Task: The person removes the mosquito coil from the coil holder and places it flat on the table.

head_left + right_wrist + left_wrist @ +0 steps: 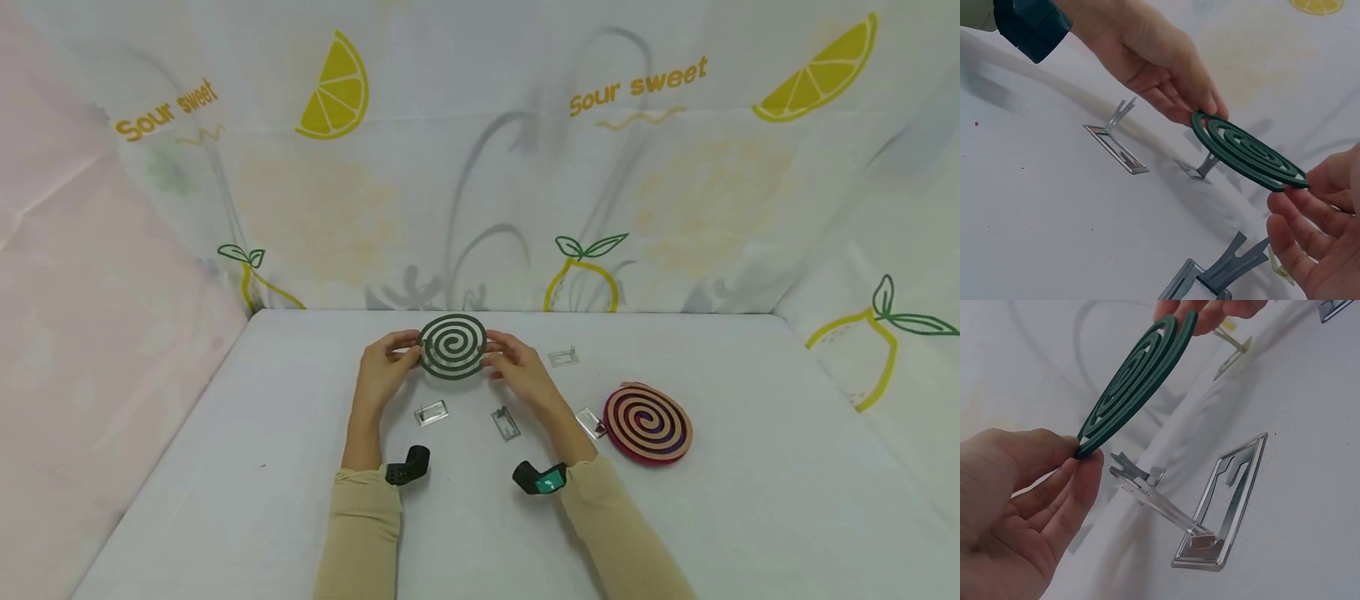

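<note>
A dark green mosquito coil (pixel 453 347) is held up above the table between both hands, tilted toward the head camera. My left hand (pixel 381 372) pinches its left edge between thumb and fingers; this grip shows closely in the left wrist view. At the opposite edge, my right hand (pixel 522 372) holds the coil with thumb and fingertips, as the right wrist view shows. Below the coil lie small metal coil stands, one stand (pixel 431 412) nearer the left hand and another stand (pixel 506 423) by the right wrist. Each has a raised forked prong (pixel 1159 503).
Right of the right forearm lies a stack of coils (pixel 648 423), pinkish-orange on top with red beneath. One metal stand (pixel 588 422) touches or nearly touches its left side. Another stand (pixel 564 357) lies farther back. A printed curtain (pixel 465 167) hangs behind the white table (pixel 285 500).
</note>
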The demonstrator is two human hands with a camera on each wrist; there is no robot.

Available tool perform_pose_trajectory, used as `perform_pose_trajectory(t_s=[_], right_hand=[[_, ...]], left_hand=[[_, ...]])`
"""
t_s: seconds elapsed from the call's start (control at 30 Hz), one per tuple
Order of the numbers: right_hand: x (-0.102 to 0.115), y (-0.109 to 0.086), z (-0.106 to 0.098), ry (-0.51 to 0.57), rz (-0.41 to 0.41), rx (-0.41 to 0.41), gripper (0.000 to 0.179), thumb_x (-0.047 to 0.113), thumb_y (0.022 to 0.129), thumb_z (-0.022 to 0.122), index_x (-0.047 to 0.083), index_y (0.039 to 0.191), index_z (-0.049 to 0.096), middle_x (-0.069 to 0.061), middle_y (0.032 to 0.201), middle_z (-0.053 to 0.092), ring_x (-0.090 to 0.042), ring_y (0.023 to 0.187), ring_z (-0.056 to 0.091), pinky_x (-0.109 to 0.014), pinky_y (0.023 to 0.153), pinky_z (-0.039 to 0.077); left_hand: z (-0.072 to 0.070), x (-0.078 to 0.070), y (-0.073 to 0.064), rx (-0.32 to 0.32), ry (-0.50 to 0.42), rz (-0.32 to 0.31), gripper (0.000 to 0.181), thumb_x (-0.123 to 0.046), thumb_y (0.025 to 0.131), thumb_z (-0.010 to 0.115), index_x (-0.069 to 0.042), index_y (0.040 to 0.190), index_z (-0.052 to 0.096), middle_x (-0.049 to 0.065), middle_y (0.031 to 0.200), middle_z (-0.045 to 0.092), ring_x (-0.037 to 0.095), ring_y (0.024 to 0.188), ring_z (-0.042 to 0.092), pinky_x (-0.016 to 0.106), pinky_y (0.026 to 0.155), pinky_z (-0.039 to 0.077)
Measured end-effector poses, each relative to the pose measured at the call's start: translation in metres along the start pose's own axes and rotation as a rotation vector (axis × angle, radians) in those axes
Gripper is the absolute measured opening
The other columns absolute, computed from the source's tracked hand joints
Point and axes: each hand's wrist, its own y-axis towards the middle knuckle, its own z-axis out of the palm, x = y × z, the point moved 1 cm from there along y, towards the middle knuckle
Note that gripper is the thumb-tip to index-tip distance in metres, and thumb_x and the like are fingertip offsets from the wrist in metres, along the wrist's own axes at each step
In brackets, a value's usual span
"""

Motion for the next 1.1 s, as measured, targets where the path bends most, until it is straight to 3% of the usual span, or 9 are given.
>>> perform_pose_trajectory(t_s=[0.3, 0.57, 0.87, 1.1], right_hand=[[-0.002, -0.004, -0.007, 0.016, -0.006, -0.017, 0.042, 0.007, 0.097, 0.048, 0.007, 0.138, 0.045, -0.02, 0.126, 0.057, -0.03, 0.108, 0.06, -0.04, 0.087, 0.053], [0.0, -0.012, -0.013, 0.004, -0.018, -0.013, 0.041, 0.008, 0.097, 0.049, 0.008, 0.138, 0.045, -0.02, 0.125, 0.056, -0.026, 0.105, 0.062, -0.036, 0.086, 0.053], [0.004, -0.019, -0.023, 0.006, -0.021, -0.049, 0.041, 0.006, 0.095, 0.051, 0.007, 0.136, 0.047, -0.021, 0.124, 0.057, -0.018, 0.096, 0.064, -0.03, 0.082, 0.054], [0.005, -0.022, -0.033, 0.021, -0.025, -0.063, 0.042, 0.004, 0.093, 0.053, 0.007, 0.135, 0.048, -0.021, 0.123, 0.056, -0.011, 0.09, 0.064, -0.026, 0.08, 0.054]], left_hand=[[0.001, -0.007, -0.001, 0.076, 0.016, 0.029, 0.045, -0.012, 0.091, 0.06, -0.009, 0.135, 0.052, 0.017, 0.12, 0.062, 0.025, 0.095, 0.069, 0.022, 0.076, 0.051], [0.005, -0.013, -0.002, 0.14, 0.026, 0.086, 0.044, -0.009, 0.092, 0.059, -0.008, 0.135, 0.052, 0.022, 0.116, 0.061, 0.029, 0.093, 0.068, 0.029, 0.076, 0.055], [0.013, -0.021, -0.003, 0.195, 0.126, 0.119, 0.042, -0.017, 0.093, 0.06, -0.013, 0.134, 0.053, 0.016, 0.113, 0.063, 0.024, 0.087, 0.067, 0.026, 0.07, 0.049], [0.018, -0.025, -0.006, 0.219, 0.142, 0.148, 0.04, -0.019, 0.092, 0.06, -0.013, 0.132, 0.055, 0.016, 0.112, 0.065, 0.024, 0.087, 0.068, 0.027, 0.069, 0.05]])
